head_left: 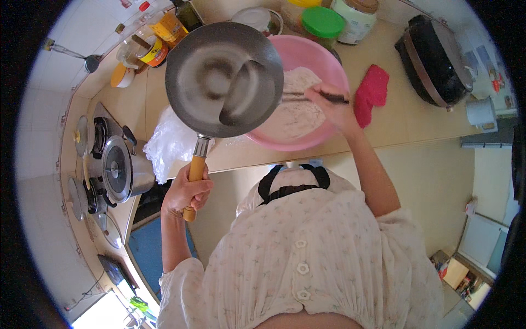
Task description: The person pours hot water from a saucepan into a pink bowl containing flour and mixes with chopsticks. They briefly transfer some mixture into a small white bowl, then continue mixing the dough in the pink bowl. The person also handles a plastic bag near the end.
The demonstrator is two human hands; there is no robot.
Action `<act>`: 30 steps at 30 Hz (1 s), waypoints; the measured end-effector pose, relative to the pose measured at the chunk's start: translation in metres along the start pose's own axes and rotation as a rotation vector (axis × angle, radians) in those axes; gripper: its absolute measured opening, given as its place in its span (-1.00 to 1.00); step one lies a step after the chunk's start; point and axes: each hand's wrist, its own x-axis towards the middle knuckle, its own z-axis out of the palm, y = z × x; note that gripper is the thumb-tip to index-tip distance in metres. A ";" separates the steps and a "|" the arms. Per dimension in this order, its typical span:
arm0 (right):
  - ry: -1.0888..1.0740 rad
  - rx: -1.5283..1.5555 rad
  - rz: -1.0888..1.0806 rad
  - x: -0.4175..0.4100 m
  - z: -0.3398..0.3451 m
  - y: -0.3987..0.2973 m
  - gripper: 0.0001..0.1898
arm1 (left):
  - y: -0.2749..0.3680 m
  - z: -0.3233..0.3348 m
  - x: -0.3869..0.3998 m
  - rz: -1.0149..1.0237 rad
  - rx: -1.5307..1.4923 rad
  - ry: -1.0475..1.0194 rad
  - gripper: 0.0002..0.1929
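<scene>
My left hand (189, 189) is wrapped around the wooden handle (198, 168) of a dark metal wok (205, 82). The wok is held tilted over the counter, overlapping the left side of a pink plastic basin (337, 78). A curved line crosses its shiny inside; whether this is liquid or a reflection, I cannot tell. White flour (298, 121) lies in the basin. Above the flour, my right hand (328, 100) grips a utensil with a black handle (335, 98). Its thin metal end (294, 96) is blurred and reaches into the flour.
A clear plastic bag (170, 142) lies below the wok. Left of it, a lidded steel pot (123, 168) stands on the stove. Bottles (164, 26) and a green-lidded jar (323, 24) line the back. A red cloth (371, 94) and a black appliance (431, 61) are on the right.
</scene>
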 end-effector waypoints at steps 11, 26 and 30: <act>-0.367 0.113 -0.368 0.039 0.017 0.029 -0.85 | 0.014 0.005 -0.004 0.054 -0.012 0.029 -0.76; -0.316 0.007 0.099 -0.023 -0.027 -0.003 -0.88 | 0.005 0.008 0.000 -0.042 0.026 0.053 -0.75; -0.141 -0.052 0.146 -0.029 -0.074 -0.017 -0.85 | 0.004 0.007 0.004 -0.069 0.128 0.069 -0.76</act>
